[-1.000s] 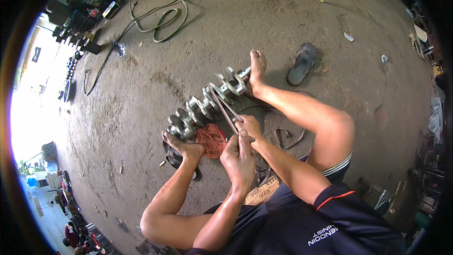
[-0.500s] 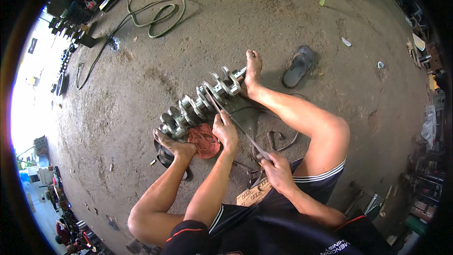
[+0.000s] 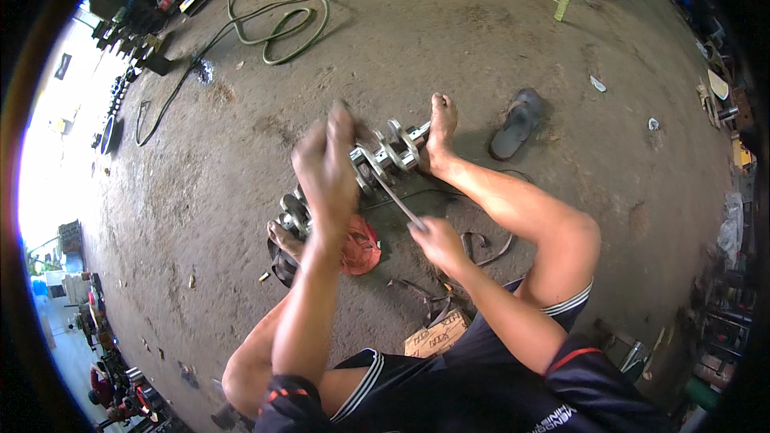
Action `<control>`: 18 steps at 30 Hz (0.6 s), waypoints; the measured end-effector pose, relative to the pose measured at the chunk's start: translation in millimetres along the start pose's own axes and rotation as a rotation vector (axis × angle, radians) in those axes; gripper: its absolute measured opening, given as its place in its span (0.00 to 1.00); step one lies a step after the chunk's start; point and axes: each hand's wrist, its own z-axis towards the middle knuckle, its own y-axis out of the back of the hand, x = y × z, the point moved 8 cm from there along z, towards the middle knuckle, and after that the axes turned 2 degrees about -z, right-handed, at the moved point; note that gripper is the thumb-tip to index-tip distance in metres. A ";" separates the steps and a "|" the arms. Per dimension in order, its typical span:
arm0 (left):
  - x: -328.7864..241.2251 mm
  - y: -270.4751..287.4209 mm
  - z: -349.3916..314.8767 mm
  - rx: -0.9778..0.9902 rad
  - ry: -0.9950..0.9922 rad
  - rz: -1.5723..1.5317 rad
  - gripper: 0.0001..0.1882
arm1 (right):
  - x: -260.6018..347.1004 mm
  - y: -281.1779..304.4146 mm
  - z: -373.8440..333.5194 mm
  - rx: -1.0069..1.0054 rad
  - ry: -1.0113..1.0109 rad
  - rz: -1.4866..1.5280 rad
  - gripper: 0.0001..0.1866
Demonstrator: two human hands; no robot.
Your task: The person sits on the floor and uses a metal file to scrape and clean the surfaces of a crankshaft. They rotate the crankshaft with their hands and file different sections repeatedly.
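Note:
A shiny metal crankshaft [image 3: 391, 154] lies slantwise on the floor between my bare feet. A narrow grey strap [image 3: 395, 196] loops over one of its journals. My right hand [image 3: 438, 242] is closed on the strap's near end, below and right of the crankshaft. My left hand [image 3: 327, 164] is raised over the crankshaft's middle, blurred and curled; it seems to grip the strap's other end, though that end is hidden behind it. A red cloth [image 3: 361, 248] lies beside the crankshaft's near end, partly behind my left forearm.
My right foot [image 3: 441, 130] braces the far end, my left foot [image 3: 285, 240] the near end. A dark sandal [image 3: 517, 124] lies at right. Loose straps [image 3: 480, 247] and a brown printed box [image 3: 437, 335] are close to me. A long hose [image 3: 293, 36] coils farther off.
My left hand has risen up and left over the crankshaft. My right hand has moved up and left toward it, with the strap, whose visible run on that side is shorter.

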 end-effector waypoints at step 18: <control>158.9 -63.2 -125.9 -0.082 0.447 0.098 0.22 | 13.4 36.4 -90.7 0.023 -0.013 -0.056 0.11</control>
